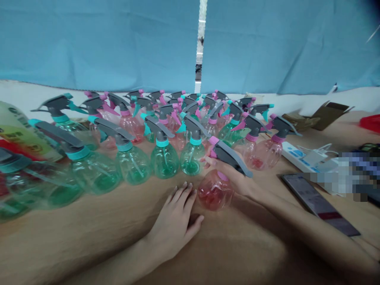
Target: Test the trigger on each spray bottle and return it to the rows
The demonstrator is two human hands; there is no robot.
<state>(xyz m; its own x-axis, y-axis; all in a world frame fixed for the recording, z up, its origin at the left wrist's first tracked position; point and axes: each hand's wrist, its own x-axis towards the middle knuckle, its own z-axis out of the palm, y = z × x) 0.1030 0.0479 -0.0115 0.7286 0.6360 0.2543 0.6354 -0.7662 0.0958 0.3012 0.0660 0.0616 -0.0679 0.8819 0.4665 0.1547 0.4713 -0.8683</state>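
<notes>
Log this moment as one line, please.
Right hand: holds pink spray bottle | Left hand: resting on tan tabletop | Nearby: green and pink spray bottles in rows

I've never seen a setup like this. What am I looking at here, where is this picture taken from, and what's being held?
There is no machine here: these are a person's two bare hands, seen from one camera worn on their head, looking forward and down. On the tan tabletop stand many plastic spray bottles with green or pink tint. The right hand holds one pink-tinted spray bottle by its neck, tilted. The left hand lies flat on the tabletop beside it, not touching it.
</notes>
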